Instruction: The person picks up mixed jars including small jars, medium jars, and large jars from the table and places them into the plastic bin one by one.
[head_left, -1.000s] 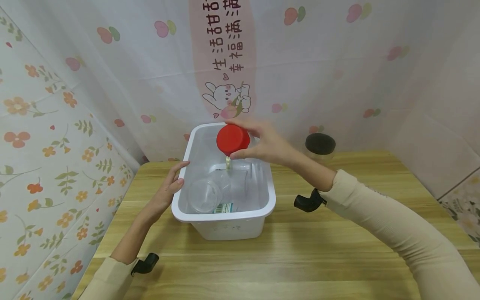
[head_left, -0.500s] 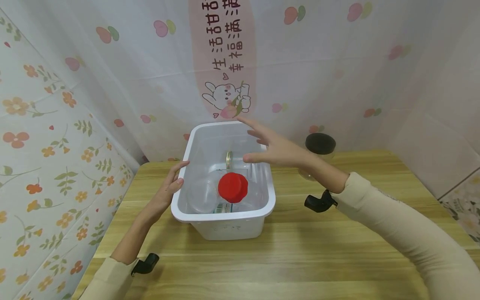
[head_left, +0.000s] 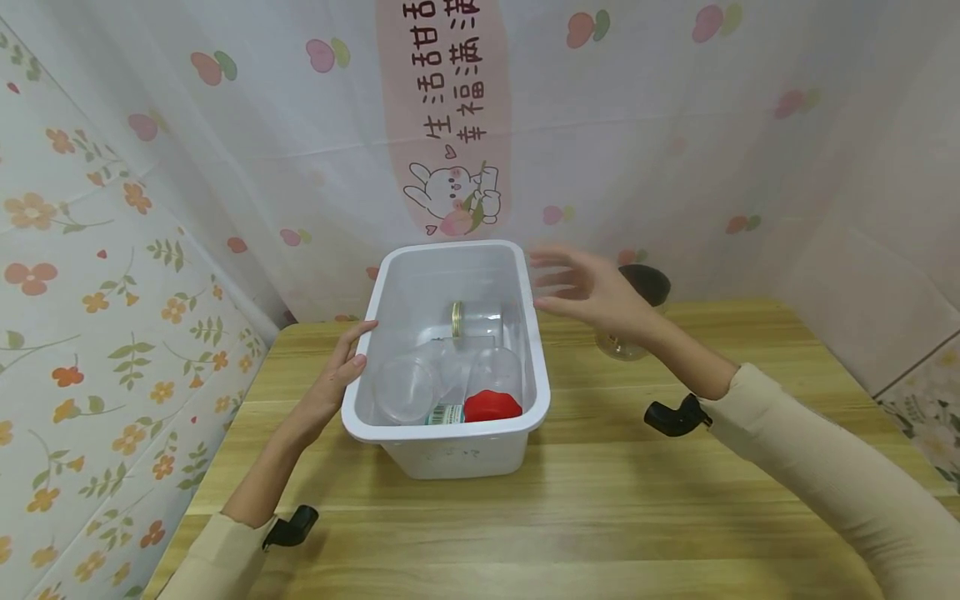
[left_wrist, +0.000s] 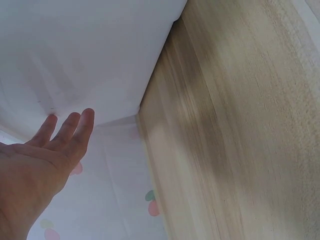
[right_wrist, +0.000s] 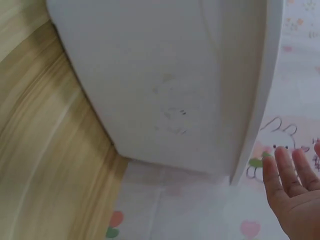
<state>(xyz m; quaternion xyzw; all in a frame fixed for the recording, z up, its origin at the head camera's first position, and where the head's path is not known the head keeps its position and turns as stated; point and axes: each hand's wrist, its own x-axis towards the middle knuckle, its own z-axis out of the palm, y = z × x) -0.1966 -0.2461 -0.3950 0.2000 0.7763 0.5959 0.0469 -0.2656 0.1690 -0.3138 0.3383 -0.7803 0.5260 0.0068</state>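
Observation:
A white plastic tub (head_left: 442, 435) stands on the wooden table. Inside lie a clear jar with a red lid (head_left: 492, 406), a clear jar with a gold lid (head_left: 480, 319), a round clear container (head_left: 407, 390) and a green-and-white label (head_left: 446, 414). My left hand (head_left: 335, 377) rests at the tub's left rim; in the left wrist view its fingers (left_wrist: 84, 127) extend against the outer wall. My right hand (head_left: 592, 292) is in the air just beyond the right rim, holding nothing, fingers loosely spread. Behind it stands a dark-lidded clear jar (head_left: 647, 283), partly hidden by the hand and wrist.
A patterned curtain (head_left: 285, 150) hangs along the table's back edge, and a floral cloth (head_left: 112, 333) covers the left side. The wooden table (head_left: 480, 533) extends in front of the tub and to its right. Black wrist mounts (head_left: 675, 417) stick out from the sleeves.
My right hand let go of the red-lidded jar over the tub and moved right, toward the dark-lidded jar. The red-lidded jar dropped into the tub's front right. My left hand stayed put.

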